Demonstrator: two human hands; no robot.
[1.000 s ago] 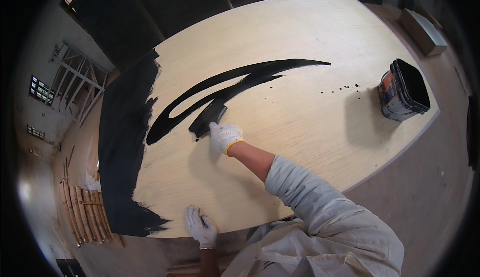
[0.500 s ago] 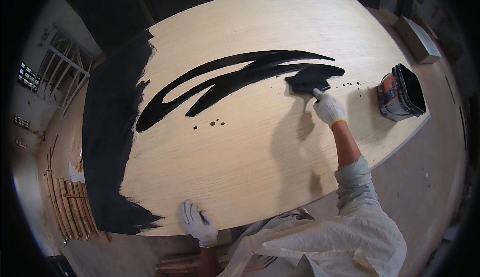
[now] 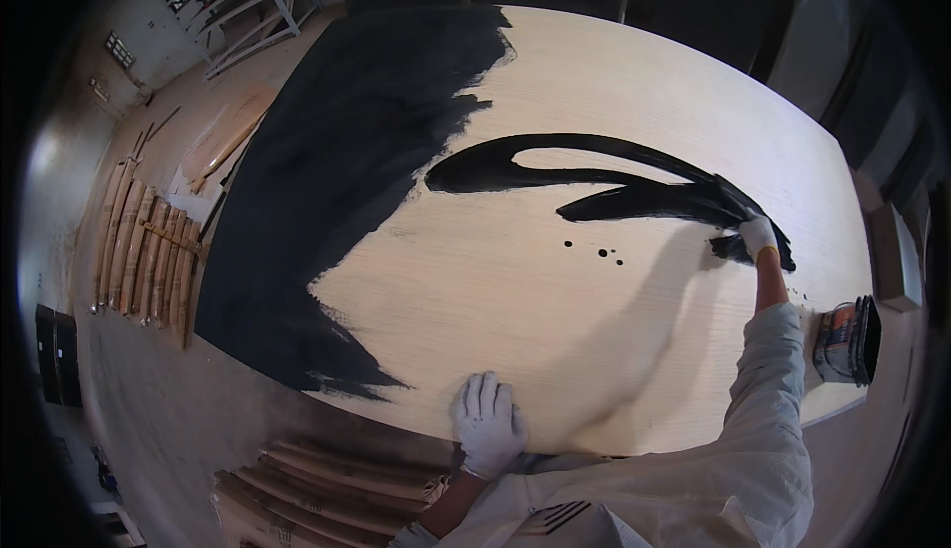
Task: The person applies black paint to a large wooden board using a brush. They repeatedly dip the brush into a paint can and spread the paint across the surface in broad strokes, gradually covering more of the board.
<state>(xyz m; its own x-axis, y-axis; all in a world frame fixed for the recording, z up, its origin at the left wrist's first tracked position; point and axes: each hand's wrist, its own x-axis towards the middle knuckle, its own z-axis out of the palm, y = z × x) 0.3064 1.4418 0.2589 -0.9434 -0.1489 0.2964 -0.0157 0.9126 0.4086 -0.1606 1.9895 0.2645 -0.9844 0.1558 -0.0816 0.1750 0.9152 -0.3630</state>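
Observation:
My right hand (image 3: 760, 238), in a white glove with a yellow cuff, is closed on a wide paintbrush (image 3: 736, 198) coated in black; the hand hides much of it. The brush rests in wet black paint on a pale wood-grain board (image 3: 575, 350). A looped black streak (image 3: 584, 206) runs leftward from the brush. Dry-looking black paint with a ragged edge covers the board's left end (image 3: 327, 142). My left hand (image 3: 488, 424), also gloved, lies flat with fingers extended on the board's near edge, holding nothing.
An open paint bucket (image 3: 844, 342) stands on the board's right end. Small black drops (image 3: 602, 253) dot the bare wood. Long wrapped rolls (image 3: 144, 256) lie on the floor at left, more (image 3: 317, 493) below the near edge. A box (image 3: 894, 261) sits beyond the right end.
The view has swung right. My right hand has drawn the brush through the paint at the streak's right end, nearer the bucket side, leaving fresh black there. My left hand stays on the near edge.

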